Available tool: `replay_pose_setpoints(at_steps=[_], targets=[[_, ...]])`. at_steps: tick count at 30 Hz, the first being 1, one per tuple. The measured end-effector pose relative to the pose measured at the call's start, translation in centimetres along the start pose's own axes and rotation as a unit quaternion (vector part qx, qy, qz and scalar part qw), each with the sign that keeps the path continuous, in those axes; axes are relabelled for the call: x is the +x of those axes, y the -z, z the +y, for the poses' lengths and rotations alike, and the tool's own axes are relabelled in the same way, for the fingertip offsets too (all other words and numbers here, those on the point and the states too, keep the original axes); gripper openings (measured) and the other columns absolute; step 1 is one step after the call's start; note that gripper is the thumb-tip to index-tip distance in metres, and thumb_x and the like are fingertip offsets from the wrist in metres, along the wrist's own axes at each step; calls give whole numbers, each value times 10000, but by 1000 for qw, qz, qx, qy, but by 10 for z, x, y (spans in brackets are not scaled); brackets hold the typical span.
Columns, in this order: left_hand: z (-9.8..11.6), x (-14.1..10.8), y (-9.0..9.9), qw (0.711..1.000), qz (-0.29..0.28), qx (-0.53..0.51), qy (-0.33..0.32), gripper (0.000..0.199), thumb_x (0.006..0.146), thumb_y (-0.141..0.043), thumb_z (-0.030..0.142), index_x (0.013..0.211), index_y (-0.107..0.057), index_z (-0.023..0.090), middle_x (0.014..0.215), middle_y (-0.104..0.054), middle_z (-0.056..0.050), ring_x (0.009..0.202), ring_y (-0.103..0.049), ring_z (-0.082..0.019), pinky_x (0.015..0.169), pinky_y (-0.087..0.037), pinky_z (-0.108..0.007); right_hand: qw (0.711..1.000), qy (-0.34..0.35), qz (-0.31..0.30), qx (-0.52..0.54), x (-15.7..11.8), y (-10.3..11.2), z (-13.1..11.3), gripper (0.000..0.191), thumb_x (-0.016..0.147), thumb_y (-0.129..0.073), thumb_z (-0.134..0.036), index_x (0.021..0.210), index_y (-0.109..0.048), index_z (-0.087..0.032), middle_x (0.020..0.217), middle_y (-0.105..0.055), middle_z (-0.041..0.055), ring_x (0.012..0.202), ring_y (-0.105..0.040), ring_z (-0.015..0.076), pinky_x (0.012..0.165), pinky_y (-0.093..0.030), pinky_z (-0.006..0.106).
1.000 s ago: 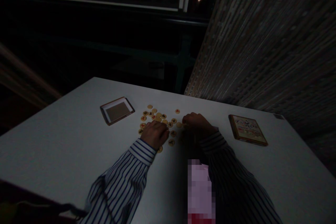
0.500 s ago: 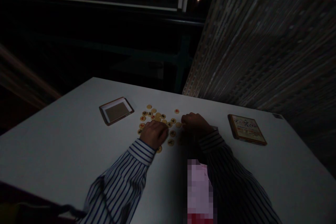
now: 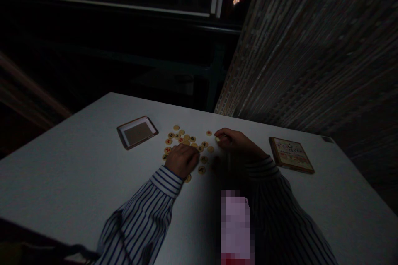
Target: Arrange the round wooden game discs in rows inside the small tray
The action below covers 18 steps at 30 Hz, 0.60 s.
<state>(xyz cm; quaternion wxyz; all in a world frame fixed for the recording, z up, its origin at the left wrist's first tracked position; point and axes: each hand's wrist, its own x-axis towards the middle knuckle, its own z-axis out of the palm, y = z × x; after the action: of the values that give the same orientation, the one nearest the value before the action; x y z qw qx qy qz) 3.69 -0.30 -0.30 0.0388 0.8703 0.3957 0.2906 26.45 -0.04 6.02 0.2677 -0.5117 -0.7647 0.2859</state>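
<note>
Pinched piece could slip; crowded pieces could scatter

Head view: the right hand (image 3: 238, 143) holds a piece (image 3: 217, 139) between the tips of its thumb and fingers, right of the cluster, toward the far edge of the surface (image 3: 77, 165). The pinch looks narrow and catches little of the piece, so a loose squeeze could let it drop or spin away; whether it touches the surface, I cannot tell.

The left hand (image 3: 183, 159) lies palm down over the near side of the pieces (image 3: 202, 170), its fingers bent and close together. Its underside is hidden, so I cannot tell whether it grips anything. A sideways sweep of that hand could push the flat discs out of place or slide one over another, since many lie nearly touching. One disc sits partly hidden beside the left cuff (image 3: 168, 180); dragging the wrist back could carry it toward the near edge.

A red-marked disc lies alone just beyond the right fingers, toward the far edge, where a careless knuckle could nudge it.

The tray (image 3: 137, 133), toward the far left corner, and the box (image 3: 292, 154), toward the far right corner, lie apart from the hands. The right forearm would probably brush the box only on a wide outward swing. Dim light makes misreading the marks likely.
</note>
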Motion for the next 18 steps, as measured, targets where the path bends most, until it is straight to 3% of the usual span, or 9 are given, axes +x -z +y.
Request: replay_pose_setpoints(at_steps=[6, 13, 18], targets=[[-2, 0, -2, 1000, -4, -3, 1, 205, 829, -452, 272, 892, -632, 196, 846, -660, -40, 827, -549, -197, 738, -408, -347, 993, -12, -11, 115, -2, 3, -3, 305, 706, -528, -250, 994, -563, -155, 761, -620, 17, 642, -559, 112, 603, -441, 246], [-1, 0, 0, 1000, -1, -7, -1, 203, 825, -451, 258, 875, -633, 185, 833, -659, -45, 821, -553, -194, 749, -418, -349, 994, -2, 24, 103, -2, 3, -1, 258, 686, -552, -229, 935, -568, -163, 780, -600, 15, 647, -553, 104, 605, -447, 241], [-1, 0, 2, 1000, -1, -7, 1, 203, 819, -458, 254, 890, -635, 184, 836, -658, -53, 823, -558, -194, 755, -423, -351, 988, -39, 2, 152, -3, 4, -5, 246, 677, -546, -213, 916, -536, -154, 724, -573, -3, 615, -533, 93, 557, -419, 212]])
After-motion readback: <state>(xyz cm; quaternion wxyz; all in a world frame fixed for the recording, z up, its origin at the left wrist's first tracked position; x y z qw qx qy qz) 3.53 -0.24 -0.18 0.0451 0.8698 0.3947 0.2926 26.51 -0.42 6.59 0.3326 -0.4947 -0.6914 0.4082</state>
